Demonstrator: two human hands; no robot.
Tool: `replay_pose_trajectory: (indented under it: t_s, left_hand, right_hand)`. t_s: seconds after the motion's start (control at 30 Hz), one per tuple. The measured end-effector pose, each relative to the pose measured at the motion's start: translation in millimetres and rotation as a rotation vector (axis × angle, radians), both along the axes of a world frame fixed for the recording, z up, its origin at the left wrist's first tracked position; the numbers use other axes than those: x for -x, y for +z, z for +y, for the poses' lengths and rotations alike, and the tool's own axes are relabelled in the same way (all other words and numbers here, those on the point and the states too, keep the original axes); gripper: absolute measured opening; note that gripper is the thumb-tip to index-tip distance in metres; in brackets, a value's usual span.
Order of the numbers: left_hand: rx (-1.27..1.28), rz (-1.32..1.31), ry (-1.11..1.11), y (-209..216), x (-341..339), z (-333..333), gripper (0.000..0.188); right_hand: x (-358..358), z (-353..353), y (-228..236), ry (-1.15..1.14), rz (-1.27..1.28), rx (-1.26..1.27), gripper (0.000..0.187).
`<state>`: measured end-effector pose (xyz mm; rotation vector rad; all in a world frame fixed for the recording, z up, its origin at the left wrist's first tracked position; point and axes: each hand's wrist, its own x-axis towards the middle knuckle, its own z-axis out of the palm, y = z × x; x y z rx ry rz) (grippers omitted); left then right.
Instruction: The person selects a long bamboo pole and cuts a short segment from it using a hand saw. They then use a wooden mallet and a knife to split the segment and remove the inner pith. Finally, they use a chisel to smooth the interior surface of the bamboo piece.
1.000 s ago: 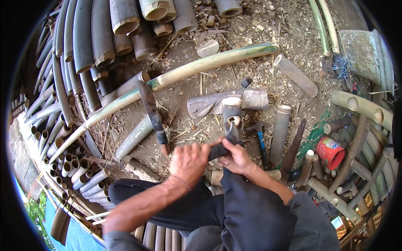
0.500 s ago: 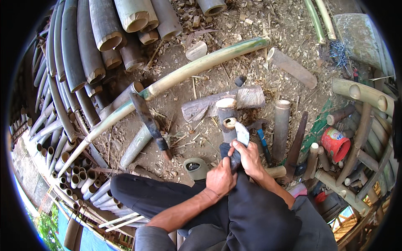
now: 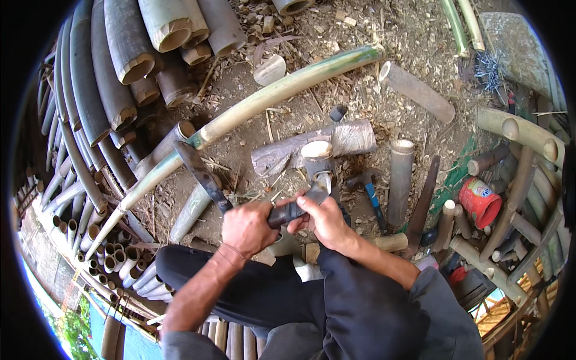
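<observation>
My left hand (image 3: 249, 229) is closed round the back of the dark handle of a broad-bladed knife (image 3: 317, 191). The fingers of my right hand (image 3: 327, 223) pinch the same knife where handle meets blade. Its blade tip points away from me, at a hole in the side of a bamboo tube (image 3: 319, 165). The tube's pale cut end faces up, beside a split log (image 3: 354, 139). The blade partly covers the hole, so I cannot tell whether the tip is inside. The tube's lower part is hidden behind my right hand.
A machete (image 3: 201, 174) lies to the left, near a long pale bamboo pole (image 3: 270, 99). A blue-handled hammer (image 3: 374, 201) and an upright bamboo piece (image 3: 401, 180) are on the right, with a red container (image 3: 480, 204) beyond. Bamboo stacks (image 3: 129, 48) fill the left side.
My left hand has moved left and up, away from my legs, to the knife's handle end. The blade has swung from upright to slanted toward the tube's hole. My right hand shifted slightly left.
</observation>
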<state>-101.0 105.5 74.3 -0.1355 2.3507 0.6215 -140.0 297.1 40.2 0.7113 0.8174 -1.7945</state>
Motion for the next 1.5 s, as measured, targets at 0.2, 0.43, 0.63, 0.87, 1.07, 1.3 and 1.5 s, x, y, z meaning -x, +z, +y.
replay_pose_trajectory:
  t_s: [0.2, 0.43, 0.63, 0.87, 1.07, 1.3, 1.5]
  left_hand:
    - [0.193, -0.077, -0.610, 64.3, 129.6, 25.7, 0.009]
    - [-0.110, -0.172, 0.286, 15.2, -18.1, 14.4, 0.027]
    - [0.062, -0.134, -0.036, 39.4, 40.8, 12.0, 0.024]
    - [0.239, -0.038, -0.709, 79.2, 153.1, 48.6, 0.009]
    - [0.179, -0.030, -0.681, 64.1, 106.5, 9.2, 0.006]
    - [-0.060, -0.068, -0.202, 10.9, 2.9, 13.2, 0.019]
    - [-0.200, -0.174, 0.465, -0.2, -53.6, 127.3, 0.054]
  right_hand:
    - [15.4, 9.2, 4.1, -0.470, -0.444, 0.303, 0.023]
    - [17.8, -4.2, 18.3, 0.309, 0.044, -0.092, 0.027]
    - [16.9, 5.4, 7.3, -0.115, -0.128, 0.087, 0.023]
    - [27.4, 14.5, 11.2, -0.492, -0.487, 0.273, 0.026]
    - [-4.4, 13.8, -3.6, -0.288, -0.456, 0.449, 0.029]
    - [-2.0, 33.5, 4.4, 0.044, -0.242, -0.024, 0.026]
    - [-3.8, 51.1, 1.1, 0.568, 0.381, -0.623, 0.030]
